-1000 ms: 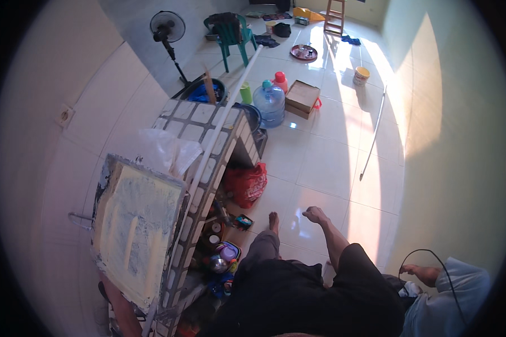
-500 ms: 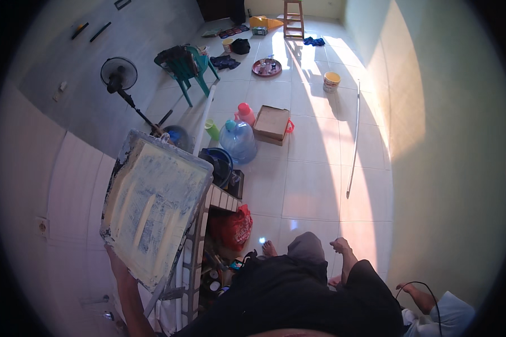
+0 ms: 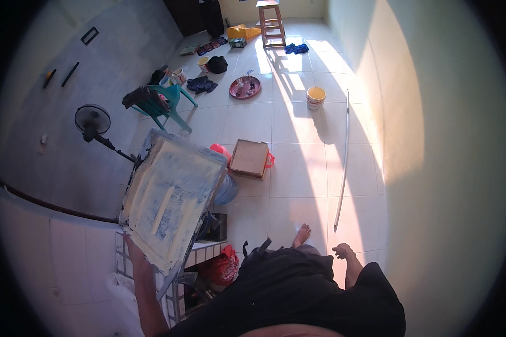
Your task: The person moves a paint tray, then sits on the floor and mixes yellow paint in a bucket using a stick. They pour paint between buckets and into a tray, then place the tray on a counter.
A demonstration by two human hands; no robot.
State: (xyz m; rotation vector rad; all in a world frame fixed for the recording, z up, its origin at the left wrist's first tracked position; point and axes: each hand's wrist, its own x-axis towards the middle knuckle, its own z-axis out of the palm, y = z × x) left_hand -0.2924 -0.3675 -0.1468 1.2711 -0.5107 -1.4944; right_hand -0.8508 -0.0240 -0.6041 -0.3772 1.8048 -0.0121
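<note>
1. We are holding a paint tray [image 3: 174, 196], smeared with cream paint over dark patches, at the near left; it is tilting, raised above a white-tiled surface [image 3: 205, 254].
2. Our left hand [image 3: 130, 242] is reaching under the tray's near left edge and is mostly hiding there; we are not seeing its fingers, so we cannot tell whether they are clamping or lying flat.
3. Our right hand [image 3: 342, 250] is hanging at the near right, well apart from the tray, fingers loosely bending and gripping nothing we are seeing.
4. We are noting a red plastic bag [image 3: 225, 265] sitting by the tiled surface, to the right of the tray.
5. Just beyond the tray, a blue bottle [image 3: 226, 191] is standing partly covered, and a cardboard box [image 3: 249, 157] is resting on the floor.
6. Farther left, a fan [image 3: 92, 119] and a green chair [image 3: 177, 119] are standing.
7. To the right, a long pole [image 3: 343, 168] is lying near a bucket [image 3: 316, 103].
8. At the far end, a wooden stool [image 3: 268, 4] is standing beside a blue cloth [image 3: 297, 49].
</note>
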